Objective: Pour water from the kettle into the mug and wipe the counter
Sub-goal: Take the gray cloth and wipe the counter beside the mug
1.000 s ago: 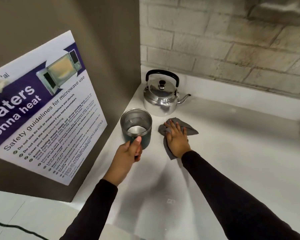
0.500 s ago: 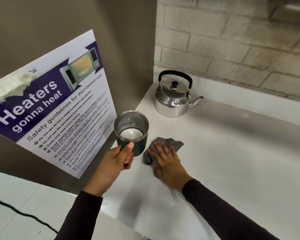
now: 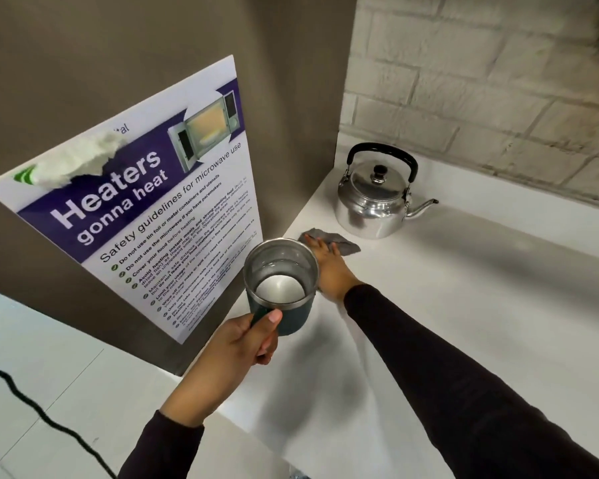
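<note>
My left hand (image 3: 237,344) grips the handle of a dark green mug (image 3: 281,285) with a steel inside, held lifted above the white counter (image 3: 464,323); water shows in its bottom. My right hand (image 3: 331,267) lies flat, fingers spread, pressing a grey cloth (image 3: 339,242) onto the counter behind the mug. The mug hides part of that hand. A shiny steel kettle (image 3: 374,205) with a black handle stands upright in the back corner, spout pointing right, just beyond the cloth.
A brown panel with a microwave safety poster (image 3: 146,209) rises left of the counter. A pale brick wall (image 3: 481,81) runs along the back. A black cable (image 3: 32,406) lies across the white surface at lower left.
My right hand has slid the cloth away from me, toward the kettle and the back corner. My left hand has kept the mug lifted, now nearer the camera. The view has shifted left.
</note>
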`<act>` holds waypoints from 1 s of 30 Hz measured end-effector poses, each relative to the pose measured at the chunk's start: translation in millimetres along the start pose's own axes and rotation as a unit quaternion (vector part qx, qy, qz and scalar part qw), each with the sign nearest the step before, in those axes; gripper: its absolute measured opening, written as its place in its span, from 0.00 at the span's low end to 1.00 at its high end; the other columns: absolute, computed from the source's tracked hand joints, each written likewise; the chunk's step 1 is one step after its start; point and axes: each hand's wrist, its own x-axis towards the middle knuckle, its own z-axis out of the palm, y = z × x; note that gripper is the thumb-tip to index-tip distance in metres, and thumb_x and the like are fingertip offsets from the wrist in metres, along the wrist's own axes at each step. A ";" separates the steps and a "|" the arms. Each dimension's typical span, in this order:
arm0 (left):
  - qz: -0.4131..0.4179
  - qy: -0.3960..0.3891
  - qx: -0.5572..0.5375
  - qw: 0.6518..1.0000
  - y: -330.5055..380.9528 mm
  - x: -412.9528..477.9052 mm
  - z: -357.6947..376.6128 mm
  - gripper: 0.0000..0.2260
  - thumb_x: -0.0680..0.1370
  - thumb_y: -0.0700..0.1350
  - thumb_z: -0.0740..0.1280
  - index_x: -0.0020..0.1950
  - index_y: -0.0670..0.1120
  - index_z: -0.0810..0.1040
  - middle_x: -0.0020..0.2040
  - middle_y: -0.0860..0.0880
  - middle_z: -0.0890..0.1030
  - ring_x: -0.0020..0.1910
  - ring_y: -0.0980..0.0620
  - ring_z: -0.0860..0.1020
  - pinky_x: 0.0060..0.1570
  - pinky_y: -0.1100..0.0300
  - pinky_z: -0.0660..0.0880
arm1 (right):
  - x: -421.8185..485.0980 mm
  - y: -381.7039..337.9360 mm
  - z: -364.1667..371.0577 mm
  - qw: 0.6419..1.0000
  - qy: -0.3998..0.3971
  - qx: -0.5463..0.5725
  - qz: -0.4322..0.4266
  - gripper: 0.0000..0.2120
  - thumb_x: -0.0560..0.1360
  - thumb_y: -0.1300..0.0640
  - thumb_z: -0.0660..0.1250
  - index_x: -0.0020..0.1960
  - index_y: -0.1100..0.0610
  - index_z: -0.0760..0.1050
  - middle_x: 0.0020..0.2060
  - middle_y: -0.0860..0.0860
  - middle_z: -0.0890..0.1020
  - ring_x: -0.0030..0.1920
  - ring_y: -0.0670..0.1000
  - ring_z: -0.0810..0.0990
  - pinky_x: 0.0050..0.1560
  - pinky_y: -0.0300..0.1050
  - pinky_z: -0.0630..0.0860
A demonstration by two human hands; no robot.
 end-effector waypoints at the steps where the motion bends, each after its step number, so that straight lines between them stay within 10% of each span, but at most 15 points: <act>1: 0.004 -0.002 0.001 1.000 0.6 -1.5 -0.4 0.22 0.76 0.54 0.63 0.24 0.51 0.64 0.24 0.53 0.66 0.27 0.55 0.65 0.36 0.60 0.67 | -2.8 -9.1 3.5 1.000 -0.014 0.018 -0.011 0.27 0.79 0.59 0.58 0.75 0.56 0.52 0.76 0.55 0.55 0.76 0.56 0.49 0.77 0.55 0.42; 6: 0.020 0.003 -0.001 1.000 5.2 -3.9 -2.6 0.19 0.73 0.55 0.62 0.25 0.49 0.63 0.24 0.52 0.66 0.27 0.54 0.66 0.37 0.58 0.67 | -52.5 -38.9 26.6 0.988 -0.070 0.123 0.054 0.34 0.71 0.62 0.68 0.73 0.57 0.57 0.73 0.58 0.63 0.73 0.59 0.61 0.72 0.61 0.61; 12: 0.039 0.009 0.023 0.999 4.0 12.9 1.2 0.20 0.74 0.57 0.62 0.27 0.49 0.63 0.26 0.51 0.68 0.30 0.51 0.68 0.40 0.57 0.70 | -117.5 -21.2 54.7 0.959 -0.016 -0.204 -0.194 0.25 0.73 0.51 0.59 0.69 0.48 0.64 0.68 0.53 0.70 0.70 0.59 0.64 0.70 0.62 0.58; 17: 0.036 0.003 0.023 0.999 -10.9 38.7 10.7 0.22 0.78 0.53 0.61 0.25 0.51 0.62 0.25 0.53 0.67 0.29 0.54 0.67 0.40 0.57 0.69 | -169.7 17.0 35.9 0.991 0.010 -0.120 -0.058 0.25 0.74 0.55 0.58 0.71 0.46 0.63 0.76 0.50 0.57 0.75 0.56 0.54 0.76 0.54 0.49; 22: 0.038 -0.011 0.015 0.999 -28.5 61.5 23.8 0.21 0.79 0.53 0.60 0.26 0.52 0.62 0.26 0.54 0.67 0.28 0.57 0.67 0.41 0.57 0.71 | -200.8 32.0 14.2 0.992 0.103 -0.065 0.044 0.20 0.76 0.61 0.60 0.67 0.54 0.69 0.72 0.53 0.65 0.74 0.54 0.58 0.75 0.50 0.53; 30: -0.009 -0.011 -0.019 1.000 -37.1 84.6 35.7 0.21 0.78 0.53 0.61 0.27 0.48 0.62 0.25 0.53 0.67 0.32 0.50 0.64 0.39 0.56 0.68 | -200.9 17.1 7.6 0.959 0.205 -0.065 0.184 0.15 0.73 0.60 0.60 0.60 0.51 0.72 0.50 0.52 0.77 0.45 0.55 0.77 0.47 0.48 0.72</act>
